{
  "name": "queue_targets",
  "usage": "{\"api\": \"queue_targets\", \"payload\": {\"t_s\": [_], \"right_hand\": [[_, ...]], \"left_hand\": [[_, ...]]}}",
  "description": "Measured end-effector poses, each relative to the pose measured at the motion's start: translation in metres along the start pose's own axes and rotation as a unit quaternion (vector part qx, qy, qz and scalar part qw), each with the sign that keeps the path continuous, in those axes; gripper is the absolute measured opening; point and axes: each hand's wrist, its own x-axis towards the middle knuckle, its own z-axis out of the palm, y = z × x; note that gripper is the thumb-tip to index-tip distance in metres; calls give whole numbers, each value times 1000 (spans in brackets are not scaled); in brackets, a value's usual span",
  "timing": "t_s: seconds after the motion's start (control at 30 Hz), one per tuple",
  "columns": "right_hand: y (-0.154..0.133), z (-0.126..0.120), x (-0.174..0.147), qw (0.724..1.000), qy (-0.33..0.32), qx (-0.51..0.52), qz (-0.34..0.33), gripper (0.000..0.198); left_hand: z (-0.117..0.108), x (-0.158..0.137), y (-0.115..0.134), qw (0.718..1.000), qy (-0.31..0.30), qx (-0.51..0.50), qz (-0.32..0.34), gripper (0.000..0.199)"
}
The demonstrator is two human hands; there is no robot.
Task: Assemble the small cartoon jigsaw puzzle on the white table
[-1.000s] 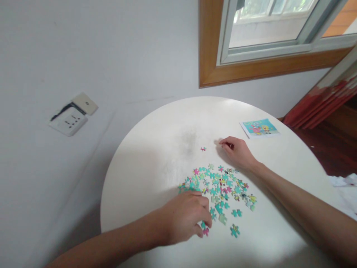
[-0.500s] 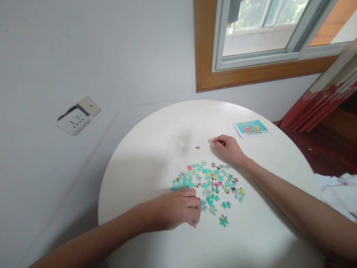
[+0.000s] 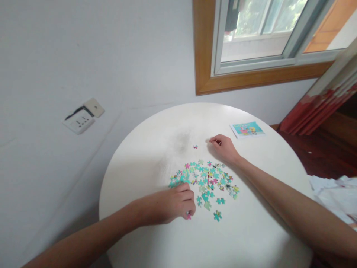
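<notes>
A spread of jigsaw puzzle pieces (image 3: 204,177), mostly teal with some pink, yellow and pale green, lies on the round white table (image 3: 139,156). My left hand (image 3: 178,201) is at the near left side of the spread, fingers curled closed. From under its fingertips pokes a pink puzzle piece (image 3: 189,216), partly hidden. Beyond the spread, my right hand (image 3: 225,149) rests on the table with its fingers pinched together; whatever they may hold cannot be made out. Just left of it lies a single small pink and teal puzzle piece (image 3: 195,147).
A picture card (image 3: 247,129) with cartoon figures on teal lies at the far right of the table. A wall with a socket (image 3: 79,121) borders the table on the left, below a wood-framed window (image 3: 205,56). A red and cream curtain (image 3: 309,108) hangs at right.
The whole view has shifted slightly. The pink piece at my left fingertips shows a little more. My right hand stays near the same spot beside the single piece.
</notes>
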Motion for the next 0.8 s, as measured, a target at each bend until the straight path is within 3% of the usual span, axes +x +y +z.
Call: {"api": "queue_targets", "payload": {"t_s": [0.2,0.3,0.37,0.5,0.6,0.73,0.8], "right_hand": [[-5,-3,4,1000,14,21,15,25],[-12,-4,10,999,5,39,16,24],[-16,-2,17,999,2,41,2,23],[-17,9,30,999,-7,13,-35,24],[-11,18,39,998,-28,-6,-53,25],[-2,23,45,997,-44,-10,-62,24],[-1,23,44,996,-55,-15,-67,23]], "left_hand": [[-5,-3,2,1000,15,-13,14,16],[-25,-2,-14,999,16,-41,2,19],[-44,4,-35,992,81,-84,-53,22],[-68,30,-92,930,291,-145,-172,10],[-64,54,-129,875,330,-255,-246,12],[-41,74,-157,810,380,-345,-284,17],[-30,76,-163,800,392,-353,-286,17]]}}
